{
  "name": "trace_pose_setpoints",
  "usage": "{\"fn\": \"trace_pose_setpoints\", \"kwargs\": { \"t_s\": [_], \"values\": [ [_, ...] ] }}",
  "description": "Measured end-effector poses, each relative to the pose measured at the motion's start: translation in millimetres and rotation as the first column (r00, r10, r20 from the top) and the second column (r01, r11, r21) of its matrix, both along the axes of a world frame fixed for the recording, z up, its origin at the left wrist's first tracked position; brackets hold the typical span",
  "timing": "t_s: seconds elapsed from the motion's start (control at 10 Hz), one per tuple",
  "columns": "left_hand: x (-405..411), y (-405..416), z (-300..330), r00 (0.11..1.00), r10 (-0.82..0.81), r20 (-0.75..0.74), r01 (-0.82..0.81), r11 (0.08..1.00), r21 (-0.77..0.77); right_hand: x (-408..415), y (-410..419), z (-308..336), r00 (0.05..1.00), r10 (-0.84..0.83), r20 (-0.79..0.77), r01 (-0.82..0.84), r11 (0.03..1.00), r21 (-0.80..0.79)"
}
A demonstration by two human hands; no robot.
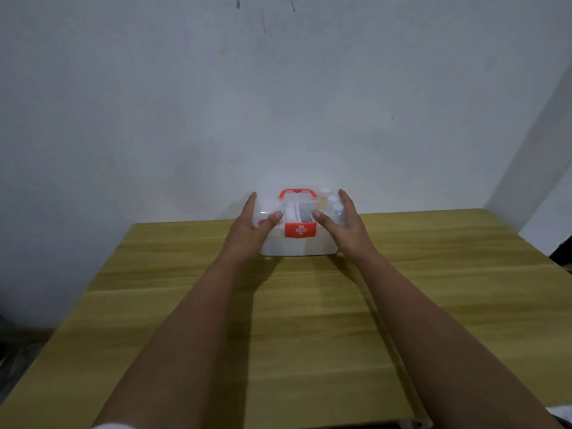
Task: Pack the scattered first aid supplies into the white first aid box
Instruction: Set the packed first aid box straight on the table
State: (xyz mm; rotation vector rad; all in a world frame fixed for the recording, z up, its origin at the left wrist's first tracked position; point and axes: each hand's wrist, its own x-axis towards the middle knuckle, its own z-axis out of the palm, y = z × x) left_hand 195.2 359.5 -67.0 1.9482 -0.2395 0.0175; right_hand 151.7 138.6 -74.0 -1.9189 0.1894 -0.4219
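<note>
We face a pale wall (278,88), with a wooden table (309,320) below it. At the table's far edge, against the wall, sits the white first aid box (298,247), lid closed. Our 2 hands clasp its ends: the left hand (247,230) lies flat against the left side with fingers straight and thumb across the clear lid, and the right hand (346,226) mirrors it. Between the thumbs sit the red handle (298,193) and red latch (300,230) with its white cross.
</note>
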Motion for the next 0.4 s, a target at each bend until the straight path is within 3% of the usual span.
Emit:
{"fn": "trace_pose_setpoints", "kwargs": {
  "t_s": [0.2,0.3,0.4],
  "values": [
    [14,-4,7,1.0,-0.001,0.016,0.0,0.995,0.104,6,0,11,1.0,0.002,-0.025,-0.002,1.0,-0.006],
    [22,-3,18,1.0,0.004,-0.015,0.0,0.963,0.269,6,-3,23,0.993,-0.009,-0.119,0.0,0.997,-0.079],
    [-6,-9,27,0.991,0.062,0.118,-0.099,0.934,0.342,-19,10,34,0.996,-0.001,-0.092,-0.008,0.995,-0.1]
  ]
}}
